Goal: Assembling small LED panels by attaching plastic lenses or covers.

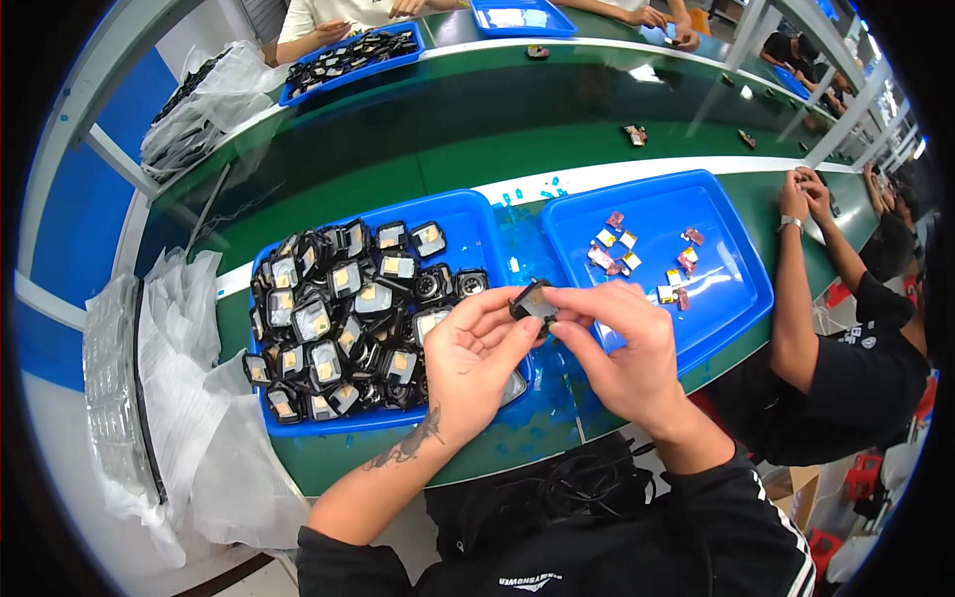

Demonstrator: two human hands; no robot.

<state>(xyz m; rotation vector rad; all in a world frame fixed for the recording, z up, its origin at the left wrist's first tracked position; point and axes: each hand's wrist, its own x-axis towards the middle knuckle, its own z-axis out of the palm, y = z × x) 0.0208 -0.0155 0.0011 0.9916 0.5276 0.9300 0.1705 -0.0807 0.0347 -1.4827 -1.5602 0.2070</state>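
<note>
Held between both hands, in the middle of the view: one small black case (534,300) with a gray face. Left hand (473,343) curled around the case, thumb on the near side. Right hand (627,328) pinched narrow, thumb and pointing finger at the case's right edge.

Looks like a fingertip step, working at one case — too small to tell on which bit. Probably calls next for a firm hold on the left and a gentle, careful pinch on the right.

Now for counting. Only one case in the hands. At nine o'clock from there, one heaped blue tray (477,214) full of black cases (325,364) — too piled up to count, surely more than twenty. At two o'clock, one flatter-filled blue tray (731,289) with about six white-and-yellow bits (606,238) and about five pink bits (617,220), some touching, so hard to count. Under both, one green bench (318,468). Farther off, two more: an eleven o'clock tray (419,47) and a twelve o'clock tray (522,18).
</note>
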